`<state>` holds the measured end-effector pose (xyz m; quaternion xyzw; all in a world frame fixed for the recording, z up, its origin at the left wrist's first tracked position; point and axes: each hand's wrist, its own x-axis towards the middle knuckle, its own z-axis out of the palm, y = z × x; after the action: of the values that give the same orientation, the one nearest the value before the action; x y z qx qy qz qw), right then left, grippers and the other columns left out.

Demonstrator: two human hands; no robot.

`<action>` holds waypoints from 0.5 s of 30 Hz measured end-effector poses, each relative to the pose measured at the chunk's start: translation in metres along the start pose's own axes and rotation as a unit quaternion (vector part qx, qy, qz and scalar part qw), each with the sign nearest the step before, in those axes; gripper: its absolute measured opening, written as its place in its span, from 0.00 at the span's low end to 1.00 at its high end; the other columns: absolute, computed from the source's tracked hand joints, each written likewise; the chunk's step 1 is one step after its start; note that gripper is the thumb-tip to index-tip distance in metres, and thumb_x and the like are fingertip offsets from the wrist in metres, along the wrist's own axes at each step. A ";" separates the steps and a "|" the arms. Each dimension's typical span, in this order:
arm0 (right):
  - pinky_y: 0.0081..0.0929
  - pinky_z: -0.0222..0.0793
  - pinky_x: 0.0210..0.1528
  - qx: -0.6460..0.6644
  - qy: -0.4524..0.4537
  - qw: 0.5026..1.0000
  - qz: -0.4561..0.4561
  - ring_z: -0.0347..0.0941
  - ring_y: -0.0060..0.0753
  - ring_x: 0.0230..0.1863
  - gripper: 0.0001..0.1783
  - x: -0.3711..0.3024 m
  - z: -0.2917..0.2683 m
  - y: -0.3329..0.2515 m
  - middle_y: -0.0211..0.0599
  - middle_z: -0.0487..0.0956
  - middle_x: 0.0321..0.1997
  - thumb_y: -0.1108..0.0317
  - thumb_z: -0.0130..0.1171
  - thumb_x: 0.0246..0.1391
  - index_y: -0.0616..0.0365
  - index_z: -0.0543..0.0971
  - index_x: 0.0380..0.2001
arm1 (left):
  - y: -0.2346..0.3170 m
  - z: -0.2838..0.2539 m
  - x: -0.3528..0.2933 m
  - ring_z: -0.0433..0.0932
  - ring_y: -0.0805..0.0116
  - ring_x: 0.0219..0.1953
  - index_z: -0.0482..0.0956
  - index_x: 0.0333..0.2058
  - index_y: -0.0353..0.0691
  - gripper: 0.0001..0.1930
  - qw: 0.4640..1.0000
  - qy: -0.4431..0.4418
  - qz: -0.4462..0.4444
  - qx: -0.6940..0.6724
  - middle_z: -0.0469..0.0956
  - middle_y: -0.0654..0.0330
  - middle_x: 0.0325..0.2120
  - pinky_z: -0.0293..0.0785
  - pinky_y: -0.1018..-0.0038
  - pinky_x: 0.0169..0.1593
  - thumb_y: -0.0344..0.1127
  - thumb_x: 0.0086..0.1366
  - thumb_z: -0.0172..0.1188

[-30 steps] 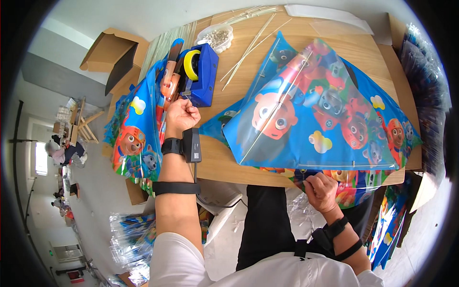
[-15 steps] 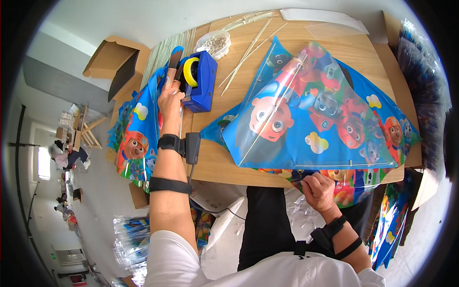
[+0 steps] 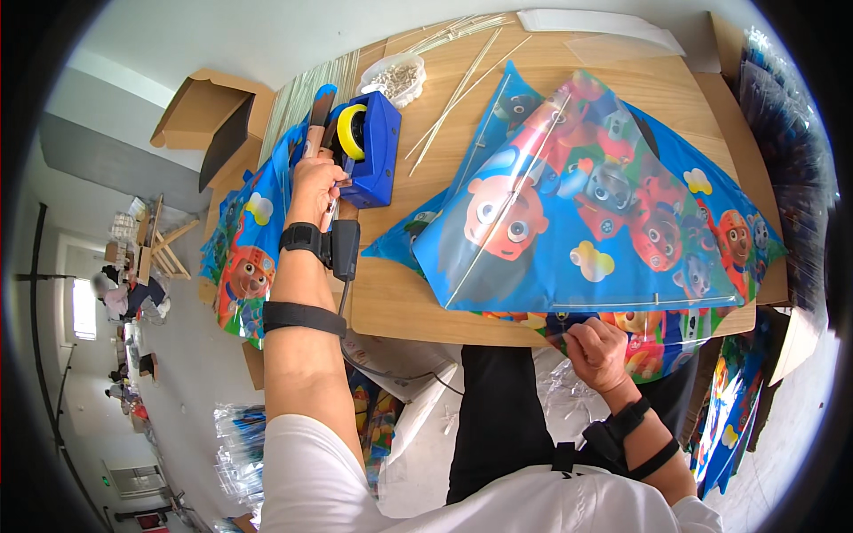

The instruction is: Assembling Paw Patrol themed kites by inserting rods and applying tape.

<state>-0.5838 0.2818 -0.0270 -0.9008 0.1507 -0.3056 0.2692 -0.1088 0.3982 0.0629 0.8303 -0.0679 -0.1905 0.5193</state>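
My left hand (image 3: 315, 182) reaches to the blue tape dispenser (image 3: 378, 147) with its yellow tape roll (image 3: 352, 132), fingers closed at the dispenser's front edge beside a brown-handled tool (image 3: 314, 133). A blue cartoon-printed kite (image 3: 586, 209) lies spread on the wooden table (image 3: 400, 293), thin sticks crossing it. My right hand (image 3: 597, 353) pinches the kite's near edge at the table's front.
A small clear tub of white bits (image 3: 396, 76) and loose thin sticks (image 3: 462, 75) lie at the table's back. More printed kites (image 3: 249, 258) hang off the left side. A cardboard box (image 3: 209, 115) stands back left; packed kites (image 3: 795, 151) on the right.
My left hand has moved up from the table's left edge to the tape dispenser. The right hand stays at the kite's near edge.
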 end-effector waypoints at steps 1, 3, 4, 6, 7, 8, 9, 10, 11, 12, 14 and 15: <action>0.31 0.63 0.19 0.002 0.006 1.000 -0.001 0.68 0.38 0.17 0.09 0.000 0.000 0.000 0.32 0.68 0.18 0.76 0.62 0.38 0.55 0.73 0.25 | -0.001 0.000 0.000 0.65 0.73 0.15 0.74 0.24 0.32 0.06 1.000 0.000 0.009 -0.003 0.67 0.61 0.17 0.62 0.77 0.16 0.19 0.44 0.58; 0.31 0.63 0.19 -0.001 0.001 1.000 -0.001 0.68 0.38 0.17 0.09 0.000 0.000 0.000 0.32 0.68 0.18 0.76 0.62 0.38 0.55 0.73 0.25 | -0.001 -0.002 -0.003 0.66 0.74 0.17 0.74 0.29 0.32 0.09 1.000 0.001 -0.005 -0.025 0.68 0.62 0.19 0.64 0.76 0.18 0.19 0.45 0.58; 0.31 0.63 0.19 0.001 0.004 1.000 0.001 0.68 0.38 0.17 0.09 0.000 0.000 -0.001 0.32 0.68 0.18 0.76 0.63 0.38 0.55 0.73 0.25 | -0.002 -0.003 -0.005 0.66 0.74 0.17 0.74 0.29 0.32 0.09 1.000 0.001 -0.005 -0.024 0.68 0.62 0.19 0.64 0.76 0.18 0.19 0.45 0.58; 0.31 0.63 0.19 -0.002 0.000 1.000 -0.001 0.68 0.38 0.17 0.09 0.000 0.000 -0.001 0.32 0.68 0.18 0.76 0.63 0.38 0.55 0.73 0.25 | -0.006 -0.006 -0.011 0.67 0.74 0.19 0.73 0.30 0.33 0.09 0.995 -0.004 0.007 -0.095 0.69 0.62 0.20 0.67 0.75 0.22 0.19 0.47 0.57; 0.32 0.63 0.19 0.001 0.003 1.000 -0.001 0.68 0.38 0.17 0.09 0.000 0.000 -0.001 0.32 0.68 0.18 0.76 0.62 0.38 0.55 0.73 0.25 | -0.008 -0.007 -0.013 0.67 0.74 0.19 0.73 0.30 0.33 0.09 0.995 0.002 0.011 -0.096 0.69 0.62 0.20 0.67 0.75 0.22 0.19 0.47 0.57; 0.32 0.63 0.19 -0.002 -0.003 1.000 0.000 0.68 0.38 0.17 0.09 0.000 0.000 -0.001 0.32 0.68 0.18 0.76 0.62 0.38 0.55 0.73 0.25 | -0.011 -0.010 -0.017 0.67 0.73 0.19 0.72 0.30 0.34 0.09 0.986 -0.021 0.024 -0.164 0.69 0.62 0.21 0.68 0.74 0.24 0.18 0.48 0.57; 0.32 0.63 0.19 -0.004 0.000 1.000 -0.001 0.68 0.38 0.17 0.09 0.000 0.000 -0.001 0.32 0.68 0.18 0.76 0.63 0.38 0.55 0.73 0.25 | -0.014 -0.012 -0.020 0.68 0.72 0.19 0.72 0.29 0.35 0.09 0.971 -0.043 0.037 -0.233 0.69 0.61 0.21 0.70 0.73 0.25 0.17 0.48 0.57; 0.32 0.63 0.19 -0.004 0.005 1.000 0.000 0.68 0.38 0.17 0.09 0.001 0.000 -0.001 0.32 0.68 0.18 0.76 0.63 0.38 0.55 0.73 0.25 | -0.018 -0.013 -0.022 0.69 0.71 0.20 0.71 0.30 0.36 0.10 0.970 -0.027 0.042 -0.236 0.69 0.61 0.21 0.72 0.71 0.28 0.16 0.49 0.56; 0.32 0.63 0.19 -0.005 0.003 1.000 -0.001 0.68 0.38 0.17 0.09 0.001 0.001 -0.001 0.32 0.68 0.18 0.76 0.63 0.38 0.55 0.73 0.25 | -0.021 -0.013 -0.024 0.69 0.71 0.20 0.71 0.30 0.36 0.10 0.971 -0.027 0.042 -0.236 0.69 0.61 0.21 0.72 0.71 0.28 0.16 0.49 0.56; 0.32 0.63 0.19 -0.003 0.002 1.000 0.000 0.68 0.38 0.17 0.09 0.001 0.001 -0.001 0.32 0.68 0.18 0.76 0.63 0.38 0.55 0.73 0.25 | -0.024 -0.013 -0.025 0.69 0.71 0.20 0.70 0.30 0.36 0.10 0.963 -0.025 0.061 -0.260 0.69 0.62 0.20 0.73 0.70 0.29 0.16 0.49 0.56; 0.32 0.63 0.19 -0.004 0.001 1.000 0.001 0.68 0.38 0.17 0.09 0.001 0.001 -0.001 0.32 0.68 0.18 0.76 0.63 0.38 0.55 0.73 0.25 | -0.031 -0.011 -0.028 0.69 0.72 0.20 0.70 0.30 0.36 0.10 0.955 -0.024 0.081 -0.285 0.69 0.62 0.19 0.73 0.69 0.29 0.16 0.49 0.56; 0.32 0.63 0.19 0.000 0.002 1.000 0.001 0.68 0.38 0.17 0.09 0.001 0.001 -0.001 0.32 0.68 0.18 0.76 0.63 0.38 0.56 0.73 0.25 | -0.035 -0.010 -0.030 0.69 0.72 0.20 0.69 0.29 0.36 0.11 0.948 -0.018 0.089 -0.305 0.68 0.62 0.19 0.73 0.69 0.30 0.16 0.48 0.56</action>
<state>-0.5830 0.2822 -0.0268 -0.9002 0.1525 -0.3066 0.2691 -0.1355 0.4321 0.0434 0.6197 -0.0891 -0.1701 0.7610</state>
